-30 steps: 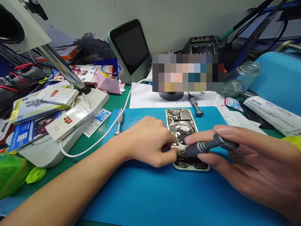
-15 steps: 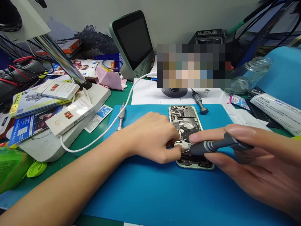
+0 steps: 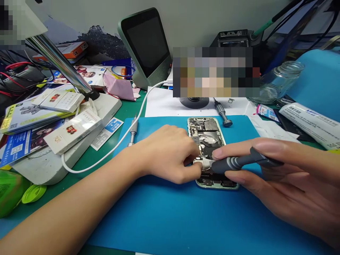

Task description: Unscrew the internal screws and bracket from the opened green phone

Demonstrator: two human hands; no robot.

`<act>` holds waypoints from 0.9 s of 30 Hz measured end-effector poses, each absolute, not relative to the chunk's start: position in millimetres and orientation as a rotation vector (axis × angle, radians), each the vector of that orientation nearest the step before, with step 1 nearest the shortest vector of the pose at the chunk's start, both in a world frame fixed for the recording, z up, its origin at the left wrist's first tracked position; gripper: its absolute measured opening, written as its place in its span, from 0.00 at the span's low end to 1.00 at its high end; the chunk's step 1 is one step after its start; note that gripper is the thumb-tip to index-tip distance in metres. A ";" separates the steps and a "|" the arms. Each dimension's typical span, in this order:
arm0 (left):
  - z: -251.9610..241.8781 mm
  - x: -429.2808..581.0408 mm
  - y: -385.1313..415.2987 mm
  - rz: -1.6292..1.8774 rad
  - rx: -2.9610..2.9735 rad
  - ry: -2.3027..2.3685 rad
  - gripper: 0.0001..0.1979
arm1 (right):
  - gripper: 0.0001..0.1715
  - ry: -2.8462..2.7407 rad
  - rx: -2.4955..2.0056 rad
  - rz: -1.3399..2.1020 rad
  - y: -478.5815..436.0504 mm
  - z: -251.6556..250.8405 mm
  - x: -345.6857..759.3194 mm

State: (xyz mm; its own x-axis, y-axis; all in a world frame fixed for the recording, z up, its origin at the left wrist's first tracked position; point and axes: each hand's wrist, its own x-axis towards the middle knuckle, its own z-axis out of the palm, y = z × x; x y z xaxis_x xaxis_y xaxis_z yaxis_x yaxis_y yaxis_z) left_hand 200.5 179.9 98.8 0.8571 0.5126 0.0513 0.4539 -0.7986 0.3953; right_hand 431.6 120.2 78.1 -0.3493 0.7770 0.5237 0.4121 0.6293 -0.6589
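Note:
An opened phone (image 3: 209, 138) lies on the blue mat (image 3: 164, 216), its inner parts showing and its frame pale green. My left hand (image 3: 170, 154) rests at the phone's left side with fingers curled. Its thumb tip touches beside a silvery part (image 3: 205, 164) low in the phone; what the fingertips hold, if anything, is hidden. Between the thumb and fingers of my right hand (image 3: 281, 177) is a dark grey screwdriver (image 3: 230, 164), slanted with its thick end over the lower phone. Its tip is hidden from me.
Two more screwdrivers lie at left (image 3: 133, 130) and behind the phone (image 3: 223, 112). A white cable (image 3: 106, 156) curves across the left side. A lamp base (image 3: 61, 166) holds boxes. A smart display (image 3: 146, 46), glass jar (image 3: 281, 79) and white tube (image 3: 313, 122) stand or lie farther back.
The whole view has shifted slightly, so things sit a little farther left. Both hands keep nearly the same places on the phone, and the screwdriver stays in my right hand.

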 end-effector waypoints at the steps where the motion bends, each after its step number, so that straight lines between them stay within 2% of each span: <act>1: 98.7 200.5 179.9 0.211 2.656 0.721 0.16 | 0.14 -2.048 -0.918 0.498 120.1 80.2 431.6; 6: 98.8 199.7 179.1 0.190 2.624 0.737 0.14 | 0.15 -2.127 -0.925 0.374 118.8 85.2 430.3; 11: 99.6 201.5 178.8 0.193 2.657 0.738 0.17 | 0.36 -2.036 -0.895 0.202 115.6 82.9 424.1; 15: 100.2 202.2 179.0 0.187 2.697 0.722 0.17 | 0.42 -2.067 -0.769 0.215 119.7 79.6 427.3; 20: 99.5 199.9 178.8 0.174 2.662 0.724 0.17 | 0.41 -2.179 -0.671 0.288 130.2 84.4 427.4; 27: 96.0 198.7 179.7 0.262 2.665 0.699 0.17 | 0.29 -2.268 -0.438 0.106 130.8 91.7 409.5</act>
State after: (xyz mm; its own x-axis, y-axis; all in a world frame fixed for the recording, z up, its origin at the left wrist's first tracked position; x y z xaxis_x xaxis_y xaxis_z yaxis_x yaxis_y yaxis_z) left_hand 198.7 179.7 96.0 0.8595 0.5043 0.0835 0.4351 -0.8075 0.3982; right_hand 409.5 130.8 91.7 -0.6155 0.3449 0.7086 0.2772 0.9364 -0.2150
